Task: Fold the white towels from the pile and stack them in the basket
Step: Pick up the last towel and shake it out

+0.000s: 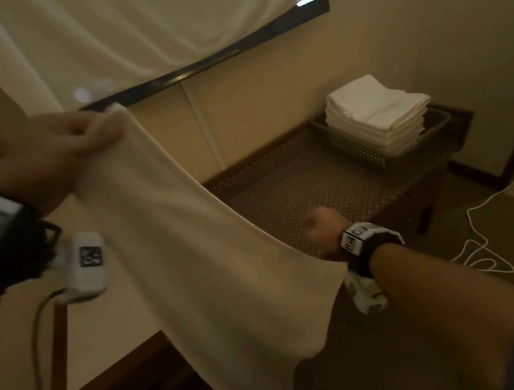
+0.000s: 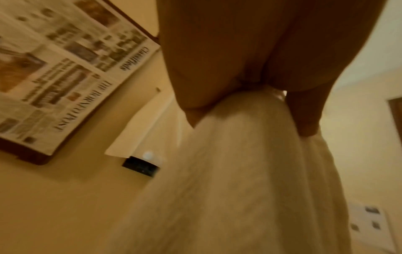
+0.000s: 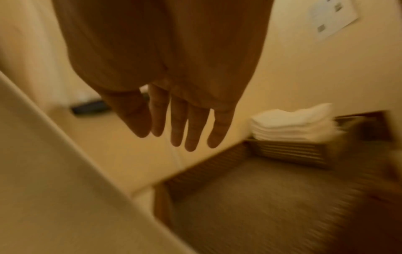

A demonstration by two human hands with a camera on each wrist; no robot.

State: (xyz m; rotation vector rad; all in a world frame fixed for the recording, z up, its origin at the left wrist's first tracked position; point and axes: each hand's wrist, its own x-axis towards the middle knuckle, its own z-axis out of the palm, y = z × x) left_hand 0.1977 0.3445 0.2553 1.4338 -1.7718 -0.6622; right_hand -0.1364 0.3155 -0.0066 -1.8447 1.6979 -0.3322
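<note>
Left hand (image 1: 71, 147) fingers (image 2: 309, 116) pinch one corner of the white terry towel (image 1: 191, 257); rest hangs below them. Right hand (image 3: 174, 106) fingers straight, slightly spread, holding nothing. Risk: single-corner pinch slips, or the free end drags the floor before the right hand catches it. Brown woven basket (image 1: 363, 149), beyond the right fingers, has a tall folded stack that could topple.

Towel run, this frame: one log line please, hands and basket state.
left hand: pinches raised towel corner | right hand: open, holds nothing | basket: folded stack inside | step: fold not begun

Soft matt cloth towel (image 1: 191, 257); woven basket (image 1: 356, 147) (lattice walls); glossy wood bench (image 1: 283, 197) rim, woven top.
</note>
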